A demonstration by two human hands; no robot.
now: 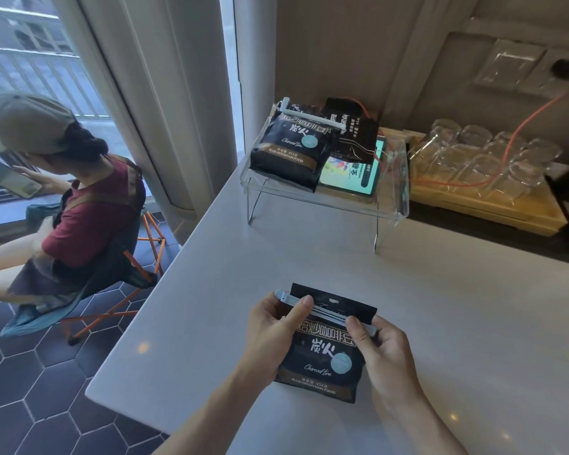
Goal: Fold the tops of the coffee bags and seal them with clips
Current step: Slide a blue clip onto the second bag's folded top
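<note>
A black coffee bag (322, 359) lies flat on the white counter (309, 251) in front of me. A long pale blue clip (329, 312) runs across the bag just below its top edge. My left hand (273, 326) pinches the clip's left end, thumb on top. My right hand (380, 343) grips the clip's right end and the bag's upper right corner. A second black coffee bag (288, 149) rests on the clear acrylic stand (391, 205) at the back, with a white clip (309, 116) across its top. A third dark bag (353, 133) lies beside it.
A lit tablet (352, 174) sits on the stand under the bags. Several glasses (486, 149) stand on a wooden tray (493, 208) to the right, with an orange cable (526, 121) over them. A person (79, 198) sits on a folding chair left of the counter.
</note>
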